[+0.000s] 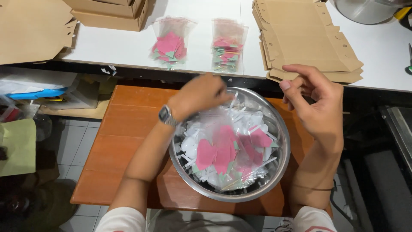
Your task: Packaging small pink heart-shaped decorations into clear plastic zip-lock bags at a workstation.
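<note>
Both bare forearms reach forward from white sleeves. The left hand [199,95], a watch on its wrist, is blurred, its fingers bent downward and bunched together. The right hand [315,105] hovers raised, palm turned inward, fingers loosely curled with the thumb extended toward the left.

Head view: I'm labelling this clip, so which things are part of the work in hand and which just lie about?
In hand:
left hand on the clear bag of pink cutouts
right hand, raised, fingers curled
steel bowl of white pieces
two filled bags on the white table

Lying about:
flat cardboard blanks
cardboard boxes
metal pot
green paper
</note>
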